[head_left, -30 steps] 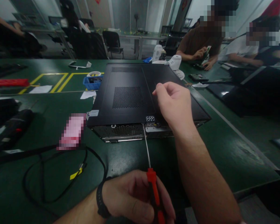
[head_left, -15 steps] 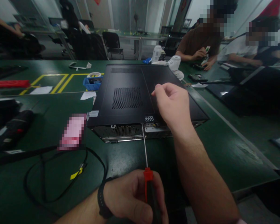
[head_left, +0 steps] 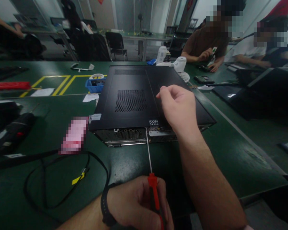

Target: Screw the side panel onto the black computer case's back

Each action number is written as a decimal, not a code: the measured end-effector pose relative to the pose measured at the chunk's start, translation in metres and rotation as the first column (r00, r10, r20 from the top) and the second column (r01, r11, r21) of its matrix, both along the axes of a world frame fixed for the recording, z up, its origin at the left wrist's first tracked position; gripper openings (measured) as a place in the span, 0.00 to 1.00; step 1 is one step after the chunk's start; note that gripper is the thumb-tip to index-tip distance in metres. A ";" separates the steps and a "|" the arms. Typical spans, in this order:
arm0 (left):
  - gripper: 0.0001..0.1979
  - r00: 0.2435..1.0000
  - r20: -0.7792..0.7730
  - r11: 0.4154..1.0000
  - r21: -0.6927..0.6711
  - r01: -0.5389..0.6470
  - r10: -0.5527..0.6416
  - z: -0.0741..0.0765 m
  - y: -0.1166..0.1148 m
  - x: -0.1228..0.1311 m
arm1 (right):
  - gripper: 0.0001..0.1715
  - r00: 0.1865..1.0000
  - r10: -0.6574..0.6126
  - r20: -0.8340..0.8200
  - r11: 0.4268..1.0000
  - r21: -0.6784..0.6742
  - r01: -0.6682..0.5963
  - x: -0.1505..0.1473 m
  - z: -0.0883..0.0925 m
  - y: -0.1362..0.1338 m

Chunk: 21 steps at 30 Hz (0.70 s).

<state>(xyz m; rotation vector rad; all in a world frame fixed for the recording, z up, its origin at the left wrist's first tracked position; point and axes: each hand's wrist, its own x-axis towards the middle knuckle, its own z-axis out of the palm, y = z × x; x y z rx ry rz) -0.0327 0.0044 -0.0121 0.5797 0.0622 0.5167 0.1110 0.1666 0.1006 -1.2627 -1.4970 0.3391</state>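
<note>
A black computer case (head_left: 132,95) lies flat on the green table (head_left: 230,150), its rear panel facing me. My left hand (head_left: 136,204), with a black wristband, is closed round the red-and-black handle of a screwdriver (head_left: 150,174). The thin shaft runs up to the top edge of the rear panel. My right hand (head_left: 179,107) rests on the case's top cover near the rear edge, fingers curled with thumb and forefinger pressed together; what they pinch, if anything, is hidden.
A black cable (head_left: 62,179) with a yellow tag loops at the lower left, beside a blurred pink item (head_left: 74,134). A black tool (head_left: 12,132) lies far left. A blue bin (head_left: 94,84) stands behind the case. Two people (head_left: 206,41) work at the far right.
The screwdriver handle has turned in my left hand, showing red and black sides by turns. My right hand and the case have barely moved.
</note>
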 end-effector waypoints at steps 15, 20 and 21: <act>0.15 0.999 0.035 1.000 -0.012 -0.026 0.026 0.005 0.000 0.000 | 0.19 1.000 -0.010 0.009 1.000 -0.028 0.010 0.000 0.000 0.000; 0.22 0.999 0.036 0.996 -0.087 0.015 -0.011 0.003 0.000 0.000 | 0.19 1.000 -0.005 0.002 1.000 -0.029 0.005 0.000 0.000 -0.001; 0.24 0.999 0.040 0.994 -0.109 0.030 -0.026 0.003 0.000 -0.001 | 0.19 1.000 -0.006 0.000 0.999 -0.034 0.006 0.000 0.000 -0.001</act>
